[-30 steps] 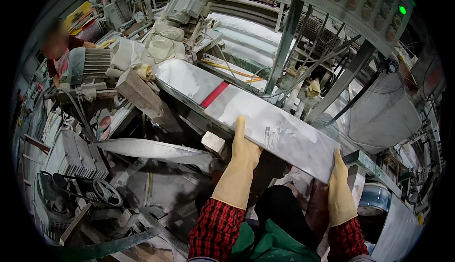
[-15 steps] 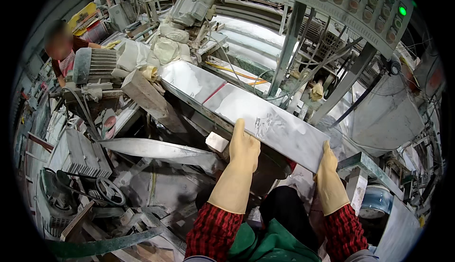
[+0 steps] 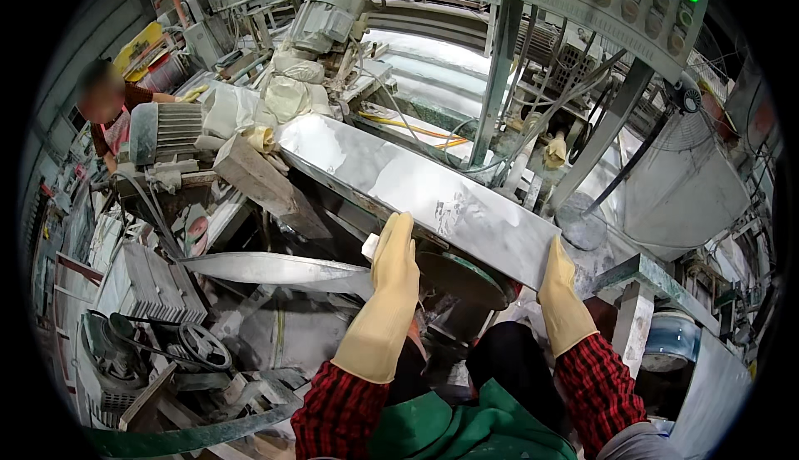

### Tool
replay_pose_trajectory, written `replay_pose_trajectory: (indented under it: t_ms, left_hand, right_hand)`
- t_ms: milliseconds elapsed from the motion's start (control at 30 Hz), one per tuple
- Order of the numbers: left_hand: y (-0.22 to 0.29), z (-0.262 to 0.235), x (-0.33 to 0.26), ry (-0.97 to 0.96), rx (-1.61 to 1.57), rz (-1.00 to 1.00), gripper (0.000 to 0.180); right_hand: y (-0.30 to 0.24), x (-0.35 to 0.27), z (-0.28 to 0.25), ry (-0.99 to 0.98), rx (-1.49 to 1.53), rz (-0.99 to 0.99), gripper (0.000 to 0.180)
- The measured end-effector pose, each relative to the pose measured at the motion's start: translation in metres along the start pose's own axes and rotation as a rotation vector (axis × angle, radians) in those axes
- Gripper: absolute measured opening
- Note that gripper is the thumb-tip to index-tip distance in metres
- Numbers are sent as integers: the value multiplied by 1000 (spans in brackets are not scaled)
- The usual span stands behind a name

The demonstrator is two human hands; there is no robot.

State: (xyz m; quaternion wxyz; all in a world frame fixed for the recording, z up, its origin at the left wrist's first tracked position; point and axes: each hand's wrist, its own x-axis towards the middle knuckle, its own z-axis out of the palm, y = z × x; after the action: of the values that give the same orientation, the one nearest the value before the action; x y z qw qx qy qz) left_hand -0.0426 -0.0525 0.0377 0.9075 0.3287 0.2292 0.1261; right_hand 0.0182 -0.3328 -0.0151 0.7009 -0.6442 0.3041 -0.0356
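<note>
A long white-and-grey stone slab lies wet on a narrow bed that runs from near right to far left. Its far end meets a second pale slab; hardly any seam shows between them. My right hand, in a cream rubber glove, rests with straight fingers against the slab's near right end. Along the slab's near long edge is my left hand, gloved alike, fingers stretched out and held together. Whether the left fingertips touch the edge I cannot tell. Neither hand is wrapped around anything.
A control panel with buttons hangs at upper right on metal posts. Motors and a wooden beam stand at the far left. A round green-rimmed disc sits below the slab. Another person is at the far left.
The slab has slid toward the far left, closing the red gap to the other slab. My left hand has come off its top to the near edge; my right hand has followed its end.
</note>
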Motion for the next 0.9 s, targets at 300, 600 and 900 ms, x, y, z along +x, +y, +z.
replay_pose_trajectory:
  t_ms: [300, 600, 900]
  left_hand:
    - [-37, 15, 26, 103, 43, 90, 64]
    - [-35, 7, 26, 157, 73, 139, 69]
    - [-34, -1, 25, 156, 55, 142, 67]
  right_hand:
    - [17, 20, 1, -1, -244, -111, 59]
    - [25, -30, -8, 83, -278, -282, 55]
    - [5, -62, -18, -107, -11, -83, 57]
